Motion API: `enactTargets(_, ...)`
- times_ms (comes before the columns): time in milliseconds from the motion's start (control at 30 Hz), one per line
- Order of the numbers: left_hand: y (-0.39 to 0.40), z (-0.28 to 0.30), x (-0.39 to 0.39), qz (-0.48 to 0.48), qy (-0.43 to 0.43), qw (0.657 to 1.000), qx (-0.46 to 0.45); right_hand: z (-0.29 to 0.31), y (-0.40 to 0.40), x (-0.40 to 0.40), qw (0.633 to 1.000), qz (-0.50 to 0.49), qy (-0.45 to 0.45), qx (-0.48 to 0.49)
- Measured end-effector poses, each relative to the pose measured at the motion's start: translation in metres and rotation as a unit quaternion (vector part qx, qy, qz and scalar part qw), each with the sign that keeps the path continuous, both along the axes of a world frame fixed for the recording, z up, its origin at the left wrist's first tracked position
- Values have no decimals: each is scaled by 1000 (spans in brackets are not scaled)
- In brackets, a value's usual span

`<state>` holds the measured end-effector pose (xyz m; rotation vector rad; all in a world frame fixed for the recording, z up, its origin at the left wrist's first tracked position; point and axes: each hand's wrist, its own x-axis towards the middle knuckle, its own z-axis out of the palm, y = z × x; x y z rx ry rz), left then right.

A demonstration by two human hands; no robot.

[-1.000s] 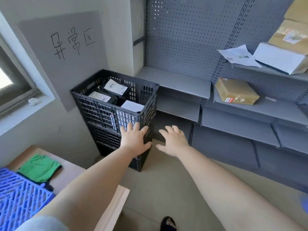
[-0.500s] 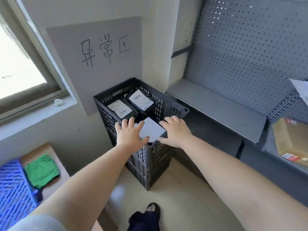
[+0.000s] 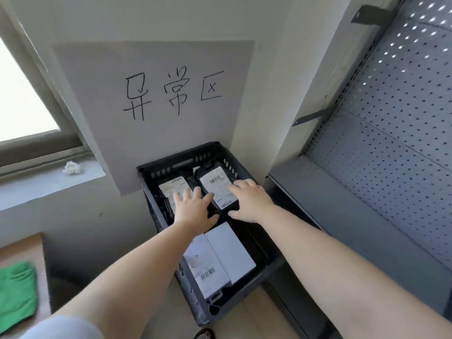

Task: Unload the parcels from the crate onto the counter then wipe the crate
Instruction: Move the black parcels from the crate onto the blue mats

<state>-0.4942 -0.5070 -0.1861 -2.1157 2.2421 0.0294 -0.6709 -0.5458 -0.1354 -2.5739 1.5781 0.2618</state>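
Observation:
A black slatted crate stands on the floor against the wall. Inside lie two black bagged parcels with white labels, one on the left and one on the right, and a white box parcel nearer to me. My left hand reaches into the crate with spread fingers over the left black parcel. My right hand lies with straight fingers on the right black parcel. Neither hand grips anything. A green cloth lies on the wooden counter at the lower left.
Grey metal shelving with a pegboard back stands directly right of the crate, its shelf close to my right arm. A window sill with a crumpled white paper is at the left. A handwritten grey sign hangs above the crate.
I have stepped closer, and the view now looks down into the crate. Both hands moved from the crate's near rim forward onto the two black parcels.

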Motion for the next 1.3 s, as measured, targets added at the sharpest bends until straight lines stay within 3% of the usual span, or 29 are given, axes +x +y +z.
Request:
enactTargets(367,-57,-38,17,182,12,981,67,-72,-112,51,985,127,-26,111)
enactTargets(433,-60,-45,17,250,48,964,82,-79,-127,63,978,157,-36,131)
enactTargets(533,-64,-56,19,364,167,913,82,-88,-144,79,965,173,-69,186)
enactTargets(633,-66,-64,20,432,245,866,63,-102,-152,93,936,73,-151,310)
enactTargets(700,-68,-67,19,487,341,803,38,-110,-153,98,908,-20,-203,365)
enactTargets(800,-76,-64,20,575,529,624,-8,-118,-157,104,840,-152,-287,435)
enactTargets(900,-84,-59,28,632,632,448,-31,-120,-164,106,724,-254,-345,540)
enactTargets(967,-86,-60,34,638,673,371,-48,-123,-169,104,677,-281,-361,577)
enactTargets(1100,-87,-64,44,637,709,301,-41,-125,-172,95,634,-283,-392,603)
enactTargets(1300,-77,-52,45,618,735,279,16,-116,-184,86,576,-291,-380,662)
